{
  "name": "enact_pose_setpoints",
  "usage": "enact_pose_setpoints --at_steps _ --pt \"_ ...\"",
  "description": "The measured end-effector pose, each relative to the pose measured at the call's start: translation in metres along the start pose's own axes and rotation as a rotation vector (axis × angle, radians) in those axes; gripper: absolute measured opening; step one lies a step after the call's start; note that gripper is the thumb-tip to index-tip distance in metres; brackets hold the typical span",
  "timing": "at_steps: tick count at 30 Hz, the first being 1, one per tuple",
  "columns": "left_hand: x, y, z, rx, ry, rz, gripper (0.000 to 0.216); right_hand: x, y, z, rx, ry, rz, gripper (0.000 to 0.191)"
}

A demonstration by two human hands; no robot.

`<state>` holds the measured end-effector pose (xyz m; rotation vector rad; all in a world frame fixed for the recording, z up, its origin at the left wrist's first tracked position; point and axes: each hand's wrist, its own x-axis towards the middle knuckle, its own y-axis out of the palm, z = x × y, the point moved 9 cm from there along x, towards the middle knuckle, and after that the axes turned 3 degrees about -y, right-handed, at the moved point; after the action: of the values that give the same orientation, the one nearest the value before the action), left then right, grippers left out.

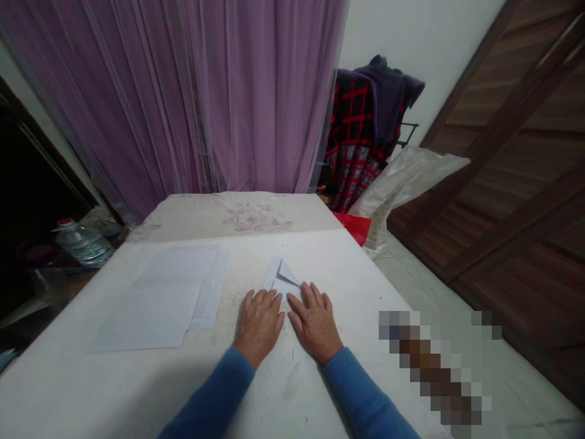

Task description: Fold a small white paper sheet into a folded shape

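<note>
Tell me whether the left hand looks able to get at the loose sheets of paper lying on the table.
Probably yes: the left hand lies flat by the folded paper, and only bare table separates it from the loose sheets on its left.

The near edge of the folded paper (282, 275) is hidden under the fingers (269, 300) of the left hand (259, 323) and right hand (316, 326). A pixelated patch (434, 360) at lower right masks something. Both sleeves (214, 396) run off the bottom edge. In the dark at far left stands perhaps a bottle (82, 241).

Home room: purple curtain (237, 91), draped clothes (365, 134)
</note>
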<state>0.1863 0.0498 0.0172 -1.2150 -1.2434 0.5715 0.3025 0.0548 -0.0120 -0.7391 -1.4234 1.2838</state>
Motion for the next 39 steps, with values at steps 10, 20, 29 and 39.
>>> enact_pose_setpoints --at_steps 10,20,29,39 --pt "-0.004 0.018 0.012 -0.003 -0.007 0.097 0.031 -0.001 0.001 -0.004 -0.012 0.046 -0.023 0.043" --pt "-0.011 0.003 0.025 -0.004 -0.016 0.047 0.026 0.002 0.005 -0.013 -0.035 0.15 0.032 0.051" --pt "-0.024 0.001 0.042 0.104 -0.132 -0.014 0.037 -0.001 0.011 -0.023 -0.023 0.217 0.009 0.057" --pt "-0.034 0.007 0.041 -0.026 -0.115 -0.016 0.038 0.014 0.011 -0.025 -0.033 0.256 0.049 0.048"
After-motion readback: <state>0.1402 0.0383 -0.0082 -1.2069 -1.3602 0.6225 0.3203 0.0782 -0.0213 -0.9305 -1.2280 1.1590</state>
